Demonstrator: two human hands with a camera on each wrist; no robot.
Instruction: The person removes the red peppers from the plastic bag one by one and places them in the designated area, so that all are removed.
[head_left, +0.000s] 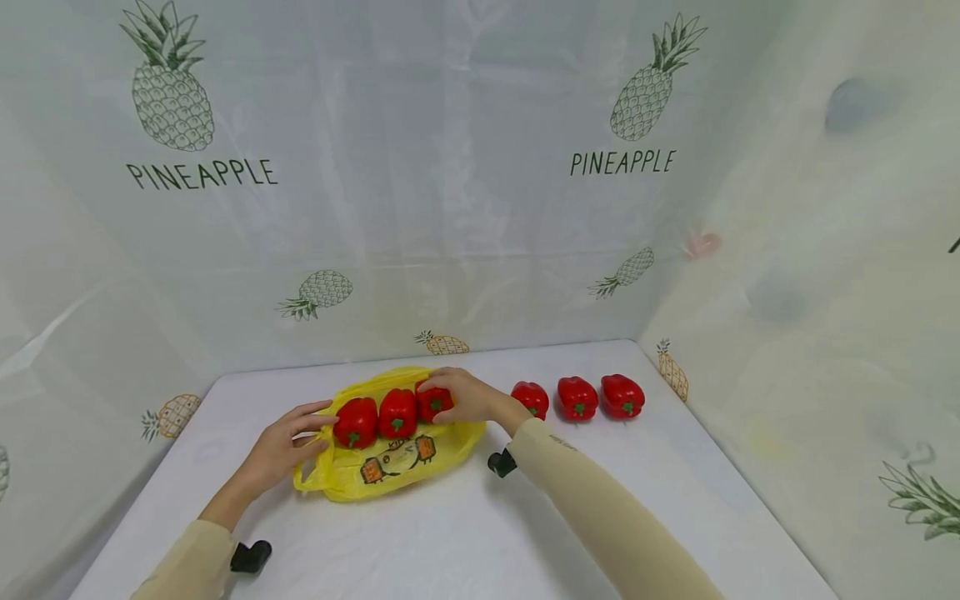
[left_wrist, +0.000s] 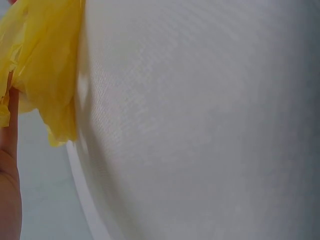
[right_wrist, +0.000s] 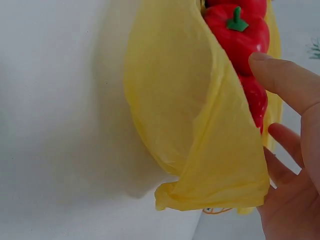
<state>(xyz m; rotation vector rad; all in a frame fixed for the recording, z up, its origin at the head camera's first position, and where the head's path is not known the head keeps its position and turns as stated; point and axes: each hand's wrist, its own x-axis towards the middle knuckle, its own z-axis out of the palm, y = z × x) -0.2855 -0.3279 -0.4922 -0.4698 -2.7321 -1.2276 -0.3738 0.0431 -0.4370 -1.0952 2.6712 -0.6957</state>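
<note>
A yellow plastic bag point(head_left: 341, 482) with a printed picture lies on the white table, three red bell peppers lined up in its mouth. My right hand point(head_left: 467, 395) reaches over the rightmost of these, a red bell pepper point(head_left: 433, 403), its fingers over the top and thumb at the side. In the right wrist view the thumb touches that pepper point(right_wrist: 235, 40), and the other fingers are by the bag's edge. At the bag's left side, my left hand point(head_left: 279, 450) has its fingers extended towards the leftmost pepper point(head_left: 356, 422), touching the yellow plastic. The middle pepper point(head_left: 397, 413) stands between them.
Three more red bell peppers, the nearest point(head_left: 531, 398) partly behind my right forearm, stand in a row right of the bag. A pineapple-print curtain point(head_left: 450, 208) hangs behind and beside the table point(head_left: 390, 550).
</note>
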